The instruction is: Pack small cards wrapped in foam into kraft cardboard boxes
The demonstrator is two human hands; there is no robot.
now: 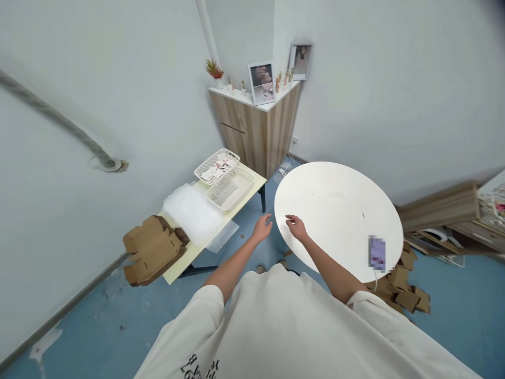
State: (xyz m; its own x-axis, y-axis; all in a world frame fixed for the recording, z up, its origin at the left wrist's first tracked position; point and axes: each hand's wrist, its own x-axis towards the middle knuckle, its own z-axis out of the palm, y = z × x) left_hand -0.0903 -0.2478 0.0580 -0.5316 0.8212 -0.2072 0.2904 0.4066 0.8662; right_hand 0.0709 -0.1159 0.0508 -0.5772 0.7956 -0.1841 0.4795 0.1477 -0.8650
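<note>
My left hand (262, 227) hangs in the air between the low yellow table (252, 181) and the round white table (335, 210), fingers loosely curled and apart, holding nothing. Over the near-left edge of the round table, my right hand (295, 226) has its fingers spread and slightly bent, also without anything in it. The two hands face each other about a hand's width apart. A small purple phone-like object (377, 253) lies on the round table near its right edge.
The low table carries two white mesh baskets (230, 187), a white foam sheet (193, 210) and flattened cardboard boxes (152, 247). A wooden corner cabinet (256, 121) holds picture frames and small bottles. More cardboard (406, 289) lies on the blue floor at right.
</note>
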